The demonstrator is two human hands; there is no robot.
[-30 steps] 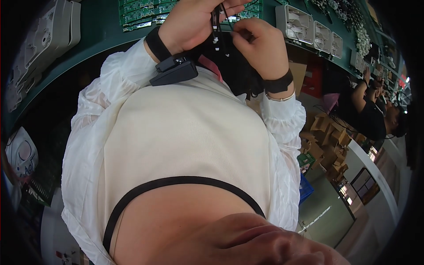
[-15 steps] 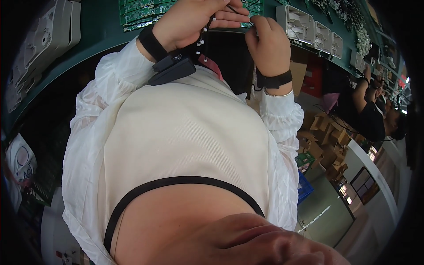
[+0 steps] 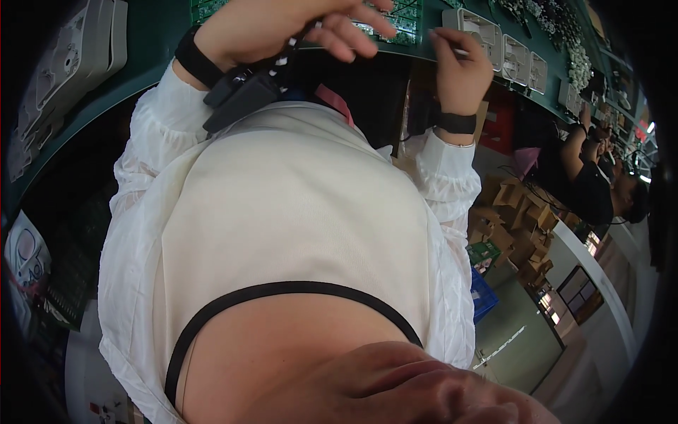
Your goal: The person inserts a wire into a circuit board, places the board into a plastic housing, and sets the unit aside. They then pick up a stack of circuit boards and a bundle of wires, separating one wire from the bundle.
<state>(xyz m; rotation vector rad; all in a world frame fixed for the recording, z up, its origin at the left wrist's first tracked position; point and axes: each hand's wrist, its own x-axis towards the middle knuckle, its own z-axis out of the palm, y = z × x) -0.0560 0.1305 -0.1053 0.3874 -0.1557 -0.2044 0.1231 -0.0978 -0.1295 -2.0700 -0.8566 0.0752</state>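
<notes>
Fingers (image 3: 342, 32) of the left hand (image 3: 282, 25) hold dark cables (image 3: 288, 53) (white connectors (image 3: 281, 61) dangling).

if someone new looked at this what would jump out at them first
Probably the large cream fabric top with black neckline trim, filling the middle of the view. Next, the thin black cables with small white plugs, hanging from the bare left hand at the upper middle, left of the bare right hand. Beyond, green rectangular circuit boards lie on the dark green worktop along the top edge.
</notes>
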